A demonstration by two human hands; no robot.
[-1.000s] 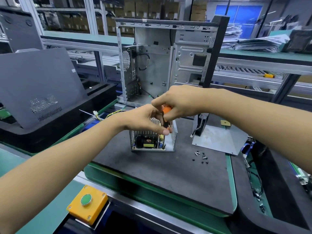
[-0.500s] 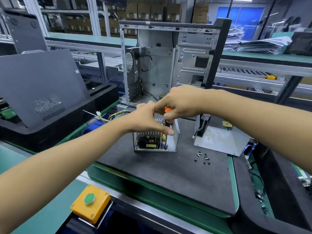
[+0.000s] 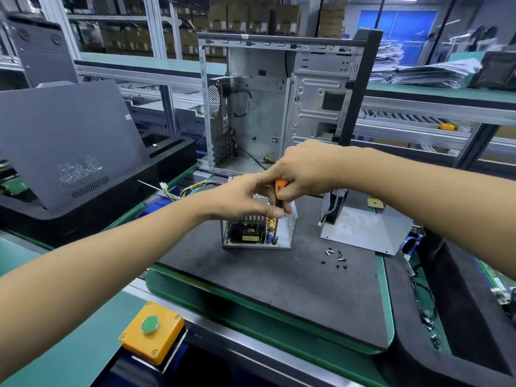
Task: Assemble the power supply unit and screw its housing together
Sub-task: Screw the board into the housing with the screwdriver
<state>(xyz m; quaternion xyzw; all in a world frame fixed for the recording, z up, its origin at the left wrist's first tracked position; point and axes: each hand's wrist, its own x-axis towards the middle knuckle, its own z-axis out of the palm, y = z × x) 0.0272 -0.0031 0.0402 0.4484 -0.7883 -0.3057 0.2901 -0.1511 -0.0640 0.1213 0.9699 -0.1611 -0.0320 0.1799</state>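
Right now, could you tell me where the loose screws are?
In the head view, the loose screws lie on the dark mat, right of the open power supply.

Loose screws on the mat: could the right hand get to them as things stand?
Probably yes, once freed. The loose screws lie uncovered on the grey mat, with nothing between, but the right hand grips the orange screwdriver above the power supply unit.
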